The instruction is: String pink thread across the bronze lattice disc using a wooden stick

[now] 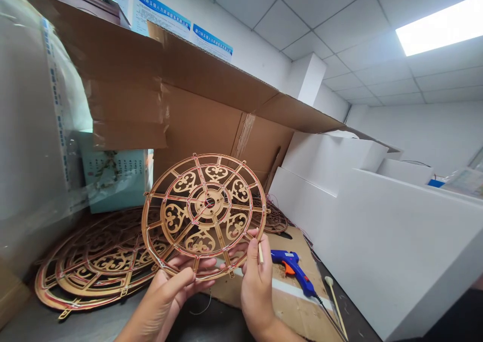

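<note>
A round, gold-coloured openwork wheel frame [217, 210] with scroll ornaments and red and white wires along its rings and spokes is held up, tilted, facing me. My left hand [171, 289] grips its lower rim, thumb in front and fingers behind. At the lower right rim, my right hand [258, 289] is closed, with a short pale stick [260, 253] between thumb and fingers. Whether this hand also bears the frame's weight, I cannot tell. Just right of it, a blue hot glue gun [298, 271] with an orange trigger lies on a cardboard sheet [279, 299].
Similar wired frames [81, 302] lie stacked at left, with more behind the held one. Cardboard panels [211, 115] form a back wall and overhang. White foam-like blocks [407, 231] stand at right. A thin stick [335, 302] and the glue gun's cord lie at front right.
</note>
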The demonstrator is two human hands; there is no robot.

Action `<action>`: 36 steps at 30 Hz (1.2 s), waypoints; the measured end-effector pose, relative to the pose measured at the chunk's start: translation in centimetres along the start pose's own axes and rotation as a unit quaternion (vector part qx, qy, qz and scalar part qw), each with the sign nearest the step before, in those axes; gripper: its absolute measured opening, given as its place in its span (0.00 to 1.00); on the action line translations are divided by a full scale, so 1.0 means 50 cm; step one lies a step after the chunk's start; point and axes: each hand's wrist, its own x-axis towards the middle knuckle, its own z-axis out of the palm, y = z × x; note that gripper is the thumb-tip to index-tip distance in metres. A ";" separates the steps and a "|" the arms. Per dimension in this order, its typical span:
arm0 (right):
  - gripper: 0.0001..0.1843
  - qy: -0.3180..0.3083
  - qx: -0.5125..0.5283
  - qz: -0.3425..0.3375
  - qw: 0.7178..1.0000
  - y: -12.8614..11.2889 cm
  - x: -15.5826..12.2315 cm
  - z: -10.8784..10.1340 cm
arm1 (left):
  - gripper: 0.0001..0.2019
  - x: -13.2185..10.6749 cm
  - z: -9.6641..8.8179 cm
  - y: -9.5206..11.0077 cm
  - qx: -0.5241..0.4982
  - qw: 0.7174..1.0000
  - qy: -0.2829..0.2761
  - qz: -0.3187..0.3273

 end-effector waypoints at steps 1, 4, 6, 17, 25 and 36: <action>0.24 0.003 -0.002 -0.003 1.000 0.000 0.000 0.000 | 0.40 0.000 0.000 0.000 0.001 1.000 -0.002 0.000; 0.24 0.002 -0.003 -0.006 1.000 -0.002 0.001 0.000 | 0.41 -0.002 0.001 0.000 0.002 1.000 0.001 0.000; 0.24 0.004 -0.002 -0.004 1.000 -0.006 0.001 0.002 | 0.41 -0.005 0.003 0.002 -0.001 1.000 0.009 -0.004; 0.24 0.009 0.008 -0.006 1.000 -0.023 -0.001 0.009 | 0.30 -0.010 0.006 0.005 0.014 1.000 0.005 -0.006; 0.21 -0.016 -0.005 -0.016 1.000 -0.009 0.000 0.006 | 0.28 -0.010 0.022 0.013 0.047 0.997 0.057 0.014; 0.27 -0.007 0.033 0.071 0.997 0.049 0.021 0.017 | 0.23 0.009 0.007 0.024 0.055 0.995 0.081 -0.003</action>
